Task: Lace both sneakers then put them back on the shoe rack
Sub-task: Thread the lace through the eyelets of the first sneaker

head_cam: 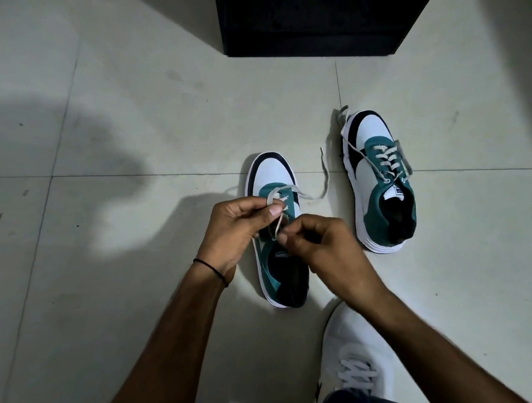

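on the pale tiled floor (109, 269) between our wrists stands the white, teal and black sneaker (273, 182), toe pointing away, half laced. our left hand (232, 230) pinches a loop of its grey flat lace (313, 196); our right hand (321, 244) pinches the strand just beside. to the right, apart, sits the matching laced sneaker (379, 181). beyond both stands a black cabinet (311, 19).
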